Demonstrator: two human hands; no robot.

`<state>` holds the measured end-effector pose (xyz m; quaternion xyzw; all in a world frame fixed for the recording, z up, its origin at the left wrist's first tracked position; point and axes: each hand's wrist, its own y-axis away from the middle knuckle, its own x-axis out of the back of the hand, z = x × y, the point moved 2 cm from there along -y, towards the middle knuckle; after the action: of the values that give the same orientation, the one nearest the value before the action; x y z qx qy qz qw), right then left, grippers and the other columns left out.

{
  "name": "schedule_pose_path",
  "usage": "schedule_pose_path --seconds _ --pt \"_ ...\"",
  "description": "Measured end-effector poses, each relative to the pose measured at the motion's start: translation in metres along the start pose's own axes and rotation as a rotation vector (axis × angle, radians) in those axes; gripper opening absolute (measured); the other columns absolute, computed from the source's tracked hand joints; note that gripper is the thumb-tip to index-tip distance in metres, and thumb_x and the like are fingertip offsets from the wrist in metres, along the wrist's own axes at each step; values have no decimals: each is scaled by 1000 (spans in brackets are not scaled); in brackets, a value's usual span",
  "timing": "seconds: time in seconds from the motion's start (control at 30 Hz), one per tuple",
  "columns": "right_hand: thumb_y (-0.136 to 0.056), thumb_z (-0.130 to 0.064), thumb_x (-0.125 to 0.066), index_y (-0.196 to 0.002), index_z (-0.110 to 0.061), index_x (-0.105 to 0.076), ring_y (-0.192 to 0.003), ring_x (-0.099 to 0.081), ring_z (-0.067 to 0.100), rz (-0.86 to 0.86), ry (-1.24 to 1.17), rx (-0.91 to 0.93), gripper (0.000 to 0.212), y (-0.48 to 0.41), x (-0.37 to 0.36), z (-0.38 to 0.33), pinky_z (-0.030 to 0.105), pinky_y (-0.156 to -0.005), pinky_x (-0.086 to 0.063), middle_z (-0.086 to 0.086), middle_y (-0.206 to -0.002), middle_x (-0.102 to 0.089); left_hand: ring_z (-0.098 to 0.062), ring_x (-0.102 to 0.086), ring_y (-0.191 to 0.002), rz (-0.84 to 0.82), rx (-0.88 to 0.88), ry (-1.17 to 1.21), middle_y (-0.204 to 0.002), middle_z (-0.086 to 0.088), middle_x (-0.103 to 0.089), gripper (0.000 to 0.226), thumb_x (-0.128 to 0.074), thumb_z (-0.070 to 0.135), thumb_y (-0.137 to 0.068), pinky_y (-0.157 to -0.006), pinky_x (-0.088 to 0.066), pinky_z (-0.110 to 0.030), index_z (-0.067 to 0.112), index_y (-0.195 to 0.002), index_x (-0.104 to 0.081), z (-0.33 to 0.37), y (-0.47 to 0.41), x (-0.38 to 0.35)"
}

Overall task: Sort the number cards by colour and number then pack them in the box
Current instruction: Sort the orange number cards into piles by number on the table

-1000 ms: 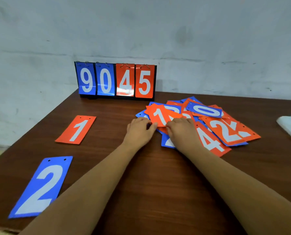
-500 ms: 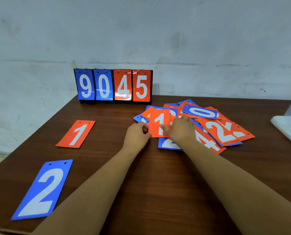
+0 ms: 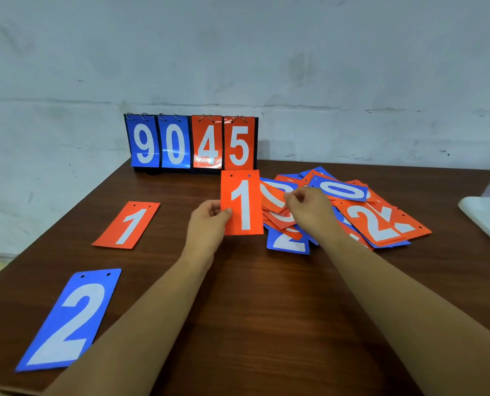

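- Though far from done, started at least: just two cards laid out singly on the counter (image 3: 266,298), well left of the pile (image 3: 375,221): an orange 1 card (image 3: 126,224) and, nearer the person, a blue 2 card (image 3: 69,318).
- Raised just left of the pile, a second orange 1 (image 3: 242,204), upright and face to the camera, gripped at its left edge between thumb and fingers of the left hand (image 3: 208,224); probably bound for its twin.
- At the pile's left side, the right hand (image 3: 309,212), fingers curled and pinching the edge of an orange card there.
- Left to do: nearly everything. Heaped in the pile, many orange and blue cards, overlapping, colours and numbers mixed.
- Behind and left of the pile, a scoreboard stand (image 3: 190,142) with ringed cards reading 9 0 4 5; unclear whether part of the sort.
- Far right of the pile, a white object (image 3: 483,215) cut off by the frame edge, possibly the box; cannot tell. No packing yet, by the look of it.
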<state>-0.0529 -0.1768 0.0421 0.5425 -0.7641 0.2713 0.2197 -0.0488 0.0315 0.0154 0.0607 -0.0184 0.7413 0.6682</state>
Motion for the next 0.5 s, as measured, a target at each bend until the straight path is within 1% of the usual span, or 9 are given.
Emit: schedule_pose_path --seconds 0.07,0.13,0.2,0.27,0.3,0.33,0.4,0.47,0.5 --pt "-95 -28 -56 -109 -1 -64 -103 -59 27 1 254 15 32 -12 -3 10 36 -85 -47 15 -109 -65 -11 -63 -99 51 20 -58 -113 4 -64 21 -57 22 -96 -85 -53 -30 19 -116 -60 -1 5 11" --pt "-92 -41 -58 -120 -3 -57 -112 -54 29 -82 403 10 47 -25 -13 14 39 -90 -46 15 -120 -60 -10 -58 -102 98 11 -163 -113 7 -57 23 -54 24 -97 -83 -47 -28 20 -119 -58 -3 10 22" --pt "-88 -56 -57 -124 -7 -54 -117 -52 30 -149 567 17 61 -33 -25 14 43 -95 -47 13 -124 -58 -8 -52 -104 119 2 -222 -113 9 -52 26 -53 25 -98 -83 -45 -27 21 -123 -56 -8 12 30" --pt "-85 -60 -59 -128 -10 -52 -126 -45 34 -145 672 31 66 -41 -34 14 48 -104 -39 15 -132 -53 -8 -51 -107 128 3 -232 -115 9 -51 26 -54 25 -98 -82 -44 -25 22 -123 -56 -11 12 32" --pt "-84 -58 -61 -131 -12 -50 -131 -40 35 -135 670 30 67 -44 -37 15 50 -109 -33 15 -136 -50 -8 -53 -108 132 -6 -230 -116 9 -52 24 -54 25 -97 -80 -44 -24 23 -121 -56 -13 12 32" --pt "-84 -55 -63 -134 -14 -48 -133 -39 35 -131 649 30 67 -46 -39 14 51 -110 -31 15 -139 -48 -9 -54 -108 136 -17 -230 -116 9 -53 21 -54 26 -97 -78 -43 -22 24 -118 -57 -14 12 31" --pt "-87 -48 -64 -134 -13 -50 -127 -45 33 -143 622 69 61 -50 -42 13 47 -106 -37 13 -136 -51 -7 -54 -104 142 -32 -229 -113 10 -54 17 -55 26 -97 -70 -42 -17 27 -114 -56 -15 11 30" --pt "-92 -42 -59 -124 -11 -59 -115 -52 30 -144 671 160 45 -48 -44 10 42 -98 -45 13 -125 -56 -6 -53 -102 150 -35 -209 -110 11 -53 15 -55 26 -97 -66 -40 -15 28 -112 -56 -16 9 30" --pt "-95 -38 -55 -117 -10 -63 -109 -55 29 -135 730 230 36 -44 -44 7 40 -93 -46 13 -118 -58 -6 -52 -102 152 -30 -196 -109 12 -53 15 -55 25 -97 -66 -40 -14 27 -112 -56 -16 9 30"
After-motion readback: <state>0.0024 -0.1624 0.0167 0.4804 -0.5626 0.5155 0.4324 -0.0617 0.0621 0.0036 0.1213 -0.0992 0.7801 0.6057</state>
